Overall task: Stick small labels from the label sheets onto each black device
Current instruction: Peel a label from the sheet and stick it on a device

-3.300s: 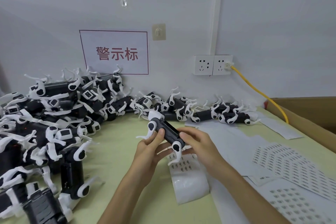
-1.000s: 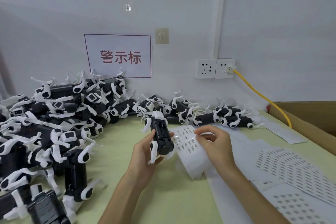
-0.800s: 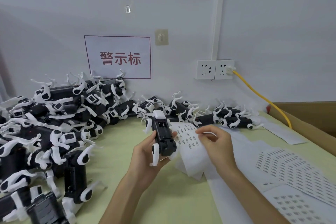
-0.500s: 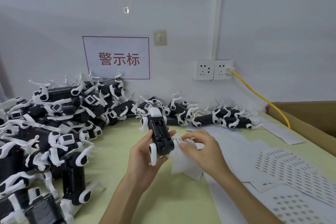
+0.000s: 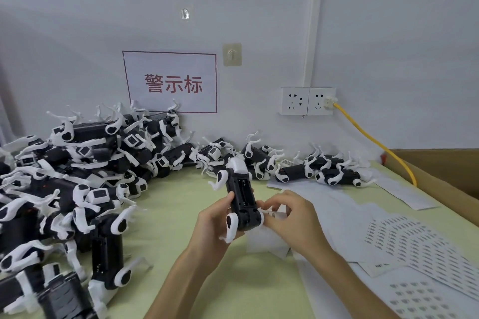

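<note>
**A:** What carries everything?

**B:** A pale green tabletop (image 5: 181, 215). A heap of black devices (image 5: 77, 163) with white legs crowds its left edge and trails along the back edge. Label sheets (image 5: 414, 248) cover the right side.

**A:** And the one in work?

**B:** The held device (image 5: 242, 202) is raised over the middle of the tabletop, underside up. The left hand (image 5: 215, 225) has its grip wrapped round the body. The right hand (image 5: 293, 217), fingers curled, pinches a white slip at the device's near end. I take that slip for a small label (image 5: 276, 213).

**A:** How will they handle?

**B:** The device is probably light, stiff plastic. Its thin legs look breakable, so hold the body. The label is flimsy and tacky, so take it by an edge.
</note>
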### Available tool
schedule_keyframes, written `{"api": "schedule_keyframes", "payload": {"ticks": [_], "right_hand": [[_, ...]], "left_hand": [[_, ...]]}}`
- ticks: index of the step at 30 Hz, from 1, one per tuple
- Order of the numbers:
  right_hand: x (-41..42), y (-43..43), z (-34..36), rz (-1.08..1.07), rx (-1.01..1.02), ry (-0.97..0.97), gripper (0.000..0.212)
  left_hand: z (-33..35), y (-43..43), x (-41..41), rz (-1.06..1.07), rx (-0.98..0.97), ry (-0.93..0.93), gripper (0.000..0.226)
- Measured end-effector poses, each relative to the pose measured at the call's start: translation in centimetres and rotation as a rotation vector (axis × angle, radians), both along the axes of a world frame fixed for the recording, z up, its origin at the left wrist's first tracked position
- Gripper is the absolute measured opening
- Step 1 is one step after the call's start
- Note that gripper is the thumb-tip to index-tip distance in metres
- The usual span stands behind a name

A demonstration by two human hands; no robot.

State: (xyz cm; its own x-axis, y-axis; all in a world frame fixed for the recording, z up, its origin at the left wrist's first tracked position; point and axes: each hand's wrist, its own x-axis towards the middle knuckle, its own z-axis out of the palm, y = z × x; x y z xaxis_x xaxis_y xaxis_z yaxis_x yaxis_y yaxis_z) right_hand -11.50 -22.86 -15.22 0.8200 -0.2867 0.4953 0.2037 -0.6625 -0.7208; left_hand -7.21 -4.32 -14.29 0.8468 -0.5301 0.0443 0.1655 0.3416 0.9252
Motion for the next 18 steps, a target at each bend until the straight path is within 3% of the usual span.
{"api": "schedule_keyframes", "payload": {"ticks": [5, 11, 18], "right_hand": [[0.07, -0.01, -0.29, -0.034, -0.166, 0.02, 0.014], [0.42, -0.17, -0.6, 0.0, -0.116, 0.06, 0.044], [0.48, -0.15, -0.7, -0.004, -0.12, 0.089, 0.046]], "left_hand": [[-0.11, -0.2, -0.24, -0.016, 0.082, -0.062, 0.044], [-0.19, -0.43, -0.36, -0.022, 0.157, -0.106, 0.044], [-0.46, -0.57, -0.42, -0.003, 0.167, -0.122, 0.049]]}}
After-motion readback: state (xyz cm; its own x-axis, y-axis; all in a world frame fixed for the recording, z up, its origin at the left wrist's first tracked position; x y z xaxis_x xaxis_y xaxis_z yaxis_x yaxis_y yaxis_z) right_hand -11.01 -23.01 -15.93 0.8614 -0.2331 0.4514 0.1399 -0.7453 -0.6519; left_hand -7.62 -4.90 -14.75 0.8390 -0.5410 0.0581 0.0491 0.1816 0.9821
